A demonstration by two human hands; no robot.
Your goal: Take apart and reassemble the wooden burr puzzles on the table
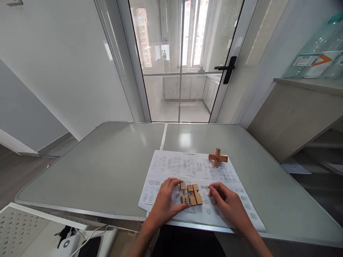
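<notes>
My left hand (168,200) curves around a notched wooden puzzle piece (184,199) marked with a 3. The thumb is at its near end and the index finger at its far end. Just right of that piece, more light wooden puzzle pieces (197,196) lie close together on a printed sheet (160,160). My right hand (227,201) rests over the sheet, right of the pieces, its fingers curled and index fingertip near the thumb. Nothing shows between them. Farther back on the sheet stands a cross-shaped assembled wooden puzzle (218,157), darker brown.
The sheet lies on a grey table (112,164) with a metal edge. Below left, a white perforated tray (24,225) holds cables and a white device (68,246). A glass door (182,89) stands behind the table. Plastic bottles (318,57) sit on a shelf at right.
</notes>
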